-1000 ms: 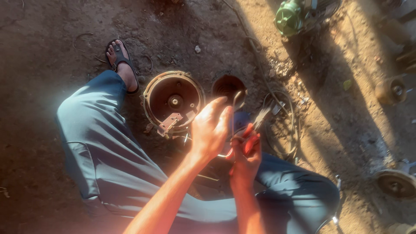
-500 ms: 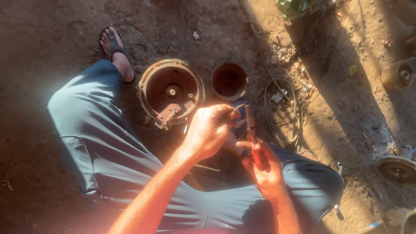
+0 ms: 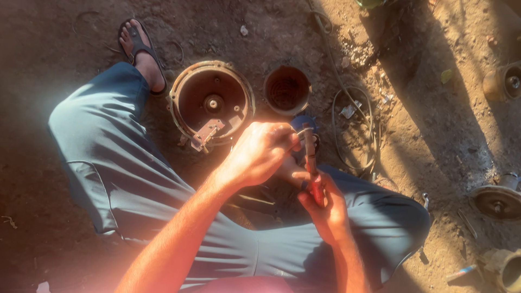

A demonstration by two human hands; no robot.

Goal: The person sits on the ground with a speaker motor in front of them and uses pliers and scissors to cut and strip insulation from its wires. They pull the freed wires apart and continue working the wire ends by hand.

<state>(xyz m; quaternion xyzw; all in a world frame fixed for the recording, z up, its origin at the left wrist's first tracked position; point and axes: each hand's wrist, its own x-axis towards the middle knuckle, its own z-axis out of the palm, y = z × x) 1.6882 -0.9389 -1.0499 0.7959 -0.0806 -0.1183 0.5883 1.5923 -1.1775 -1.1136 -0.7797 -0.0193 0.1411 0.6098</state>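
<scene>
Head view, person seated on the dirt ground [image 3: 423, 135]. The right hand [image 3: 325, 209] is wrapped around the red handles of a pair of pliers [image 3: 311, 157], whose long axis runs nearly straight away from the body, nose pointing forward. The left hand [image 3: 260, 152] lies just to the left of the pliers' nose, fingers curled and pinched on a small part at the tip (too small and sun-flared to identify). The two hands thus meet at the nose: the left is nearer the working end, the right sits behind it on the grips, closer to the body. Directly beyond the nose, partly hidden by it, lies a blue fan impeller [image 3: 304, 123]. Forward and left of the left hand rests a round rusty motor end cover [image 3: 211, 103], open side up; forward of the right hand stands a small rusty cylindrical housing [image 3: 287, 89]. A loop of wire [image 3: 353, 130] lies to the right of both hands.
</scene>
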